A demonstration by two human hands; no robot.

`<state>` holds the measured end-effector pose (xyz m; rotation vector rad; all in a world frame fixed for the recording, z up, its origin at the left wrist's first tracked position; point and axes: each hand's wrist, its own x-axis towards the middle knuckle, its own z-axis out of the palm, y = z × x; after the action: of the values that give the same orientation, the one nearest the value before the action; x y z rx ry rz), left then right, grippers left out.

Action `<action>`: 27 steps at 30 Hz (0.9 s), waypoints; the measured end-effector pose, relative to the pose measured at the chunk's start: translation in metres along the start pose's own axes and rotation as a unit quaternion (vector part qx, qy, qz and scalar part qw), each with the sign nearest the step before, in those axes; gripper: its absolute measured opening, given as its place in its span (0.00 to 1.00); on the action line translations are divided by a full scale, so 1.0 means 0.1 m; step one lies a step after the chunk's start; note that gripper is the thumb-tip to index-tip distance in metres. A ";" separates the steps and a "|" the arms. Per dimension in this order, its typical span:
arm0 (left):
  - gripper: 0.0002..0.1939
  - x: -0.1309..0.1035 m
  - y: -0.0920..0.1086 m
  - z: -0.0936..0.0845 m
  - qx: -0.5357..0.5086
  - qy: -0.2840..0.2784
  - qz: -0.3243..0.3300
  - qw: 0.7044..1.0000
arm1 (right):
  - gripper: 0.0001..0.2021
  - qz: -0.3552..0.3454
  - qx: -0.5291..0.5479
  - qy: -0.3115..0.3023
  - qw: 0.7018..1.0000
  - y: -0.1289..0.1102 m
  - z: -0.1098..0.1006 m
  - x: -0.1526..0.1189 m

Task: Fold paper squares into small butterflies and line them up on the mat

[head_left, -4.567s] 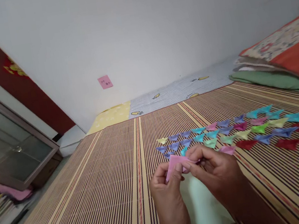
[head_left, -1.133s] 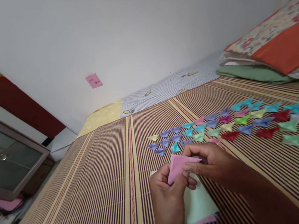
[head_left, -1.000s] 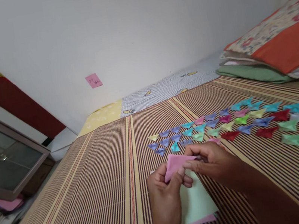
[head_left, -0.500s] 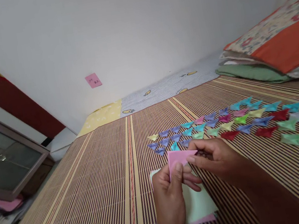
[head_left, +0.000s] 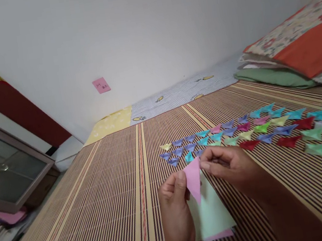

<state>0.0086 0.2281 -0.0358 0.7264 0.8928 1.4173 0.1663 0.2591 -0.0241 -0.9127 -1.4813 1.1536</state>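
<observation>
Pink paper, folded into a triangle (head_left: pixel 193 178), lies between your hands in the lower middle of the frame. Its long edge runs from the upper-right corner down to a point, aimed back towards you and tilted slightly. Your left hand (head_left: pixel 175 210) grips the left corner, thumb on top; your right hand (head_left: pixel 237 167) has its fingertips drawn together right by the upper corner, though you can't tell whether they pinch it. Pale green sheets (head_left: pixel 214 212) lie beneath, on the striped mat (head_left: pixel 102 211). Rows of small folded shapes (head_left: pixel 285 130) spread right. The glass-fronted cabinet (head_left: pixel 33 185) at far left doesn't show its contents clearly.
</observation>
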 end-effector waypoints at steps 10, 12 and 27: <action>0.15 0.05 0.05 0.11 -0.172 0.017 -0.021 0.985 | 0.07 0.003 0.085 -0.083 0.993 0.09 0.17 0.04; 0.17 0.05 0.04 0.11 -0.166 0.019 -0.015 0.986 | 0.06 0.000 0.078 -0.081 0.994 0.09 0.16 0.03; 0.10 -0.01 -0.04 0.07 0.259 0.192 0.213 0.922 | 0.08 -0.086 -0.153 0.098 0.980 -0.04 0.35 0.00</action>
<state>0.0165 0.2277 -0.0356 1.1096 1.5198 1.7644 0.1320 0.2503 -0.0213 -1.0491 -1.5649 0.6997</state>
